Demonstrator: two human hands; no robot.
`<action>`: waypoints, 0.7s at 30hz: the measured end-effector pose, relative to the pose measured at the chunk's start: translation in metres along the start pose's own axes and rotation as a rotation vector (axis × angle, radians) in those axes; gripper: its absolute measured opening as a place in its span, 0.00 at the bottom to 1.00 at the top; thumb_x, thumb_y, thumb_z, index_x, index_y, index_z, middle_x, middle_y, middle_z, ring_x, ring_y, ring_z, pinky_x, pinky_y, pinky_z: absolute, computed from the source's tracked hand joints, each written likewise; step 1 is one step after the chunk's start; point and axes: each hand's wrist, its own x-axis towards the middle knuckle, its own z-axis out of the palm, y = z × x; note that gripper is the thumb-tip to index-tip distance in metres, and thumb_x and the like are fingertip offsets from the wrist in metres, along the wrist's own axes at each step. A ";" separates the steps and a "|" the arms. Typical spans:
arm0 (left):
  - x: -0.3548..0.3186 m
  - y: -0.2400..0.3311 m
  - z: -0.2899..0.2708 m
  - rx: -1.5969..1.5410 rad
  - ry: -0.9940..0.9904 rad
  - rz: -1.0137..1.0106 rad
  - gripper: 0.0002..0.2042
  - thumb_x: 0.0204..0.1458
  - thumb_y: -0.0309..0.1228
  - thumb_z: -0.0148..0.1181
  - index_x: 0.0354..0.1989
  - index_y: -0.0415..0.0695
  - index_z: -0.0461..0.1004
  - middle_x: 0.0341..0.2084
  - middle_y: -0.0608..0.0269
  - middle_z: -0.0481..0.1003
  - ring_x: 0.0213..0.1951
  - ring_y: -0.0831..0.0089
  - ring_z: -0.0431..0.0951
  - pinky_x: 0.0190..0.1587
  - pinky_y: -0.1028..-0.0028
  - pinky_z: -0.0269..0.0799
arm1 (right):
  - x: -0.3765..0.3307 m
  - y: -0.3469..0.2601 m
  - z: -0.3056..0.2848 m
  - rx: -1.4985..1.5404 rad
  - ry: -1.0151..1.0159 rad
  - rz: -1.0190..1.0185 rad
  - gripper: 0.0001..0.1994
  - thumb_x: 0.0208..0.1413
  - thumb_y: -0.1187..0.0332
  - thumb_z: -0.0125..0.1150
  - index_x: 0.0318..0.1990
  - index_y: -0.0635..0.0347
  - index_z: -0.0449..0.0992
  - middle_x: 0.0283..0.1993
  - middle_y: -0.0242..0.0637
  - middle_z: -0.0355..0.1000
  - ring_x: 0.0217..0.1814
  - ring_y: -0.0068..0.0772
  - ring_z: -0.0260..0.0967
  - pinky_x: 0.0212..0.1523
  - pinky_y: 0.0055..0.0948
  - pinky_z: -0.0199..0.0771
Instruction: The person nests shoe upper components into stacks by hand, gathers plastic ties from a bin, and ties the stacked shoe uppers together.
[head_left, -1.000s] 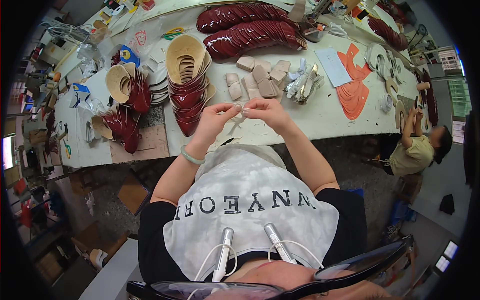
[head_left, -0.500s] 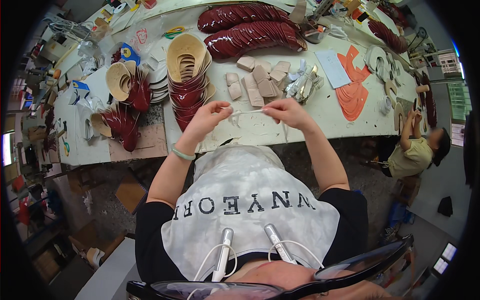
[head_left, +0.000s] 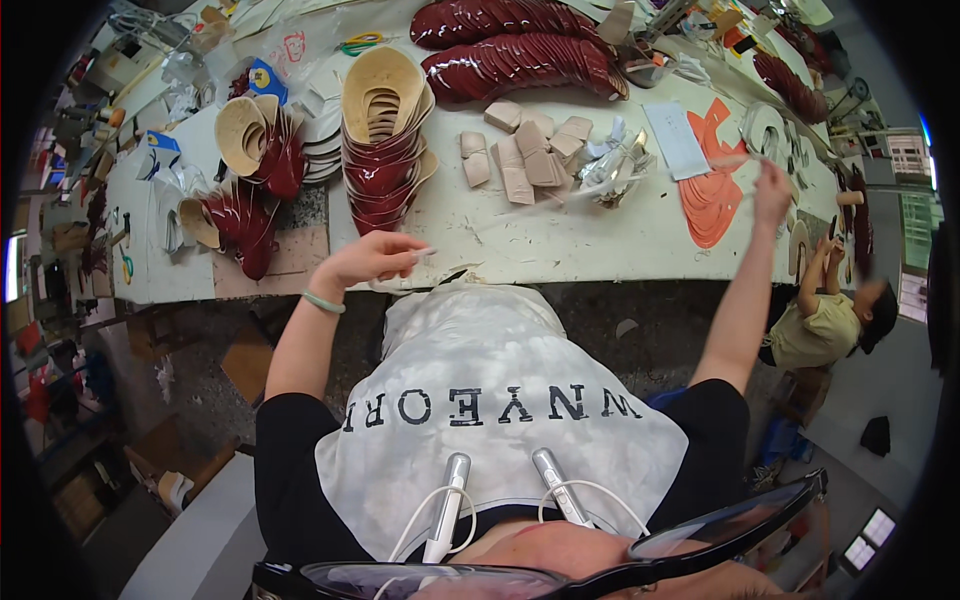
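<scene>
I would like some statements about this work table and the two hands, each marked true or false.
1. The right hand reaches out over the orange cut shapes. True.
2. The left hand rests on the dark red pile at the far edge of the table. False: it is at the near edge of the table, close to the body.
3. The left wrist wears a pale green bracelet. True.
4. The small beige pieces lie on the floor. False: they lie on the table.
5. Both hands meet in front of the chest. False: they are far apart.
</scene>
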 end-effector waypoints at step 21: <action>-0.023 0.025 -0.021 0.017 0.396 0.069 0.11 0.55 0.34 0.53 0.38 0.41 0.78 0.18 0.74 0.70 0.18 0.89 0.61 0.18 0.85 0.55 | -0.098 -0.197 0.143 0.549 -0.981 -0.407 0.09 0.55 0.72 0.54 0.42 0.64 0.75 0.29 0.31 0.73 0.27 0.19 0.67 0.32 0.18 0.68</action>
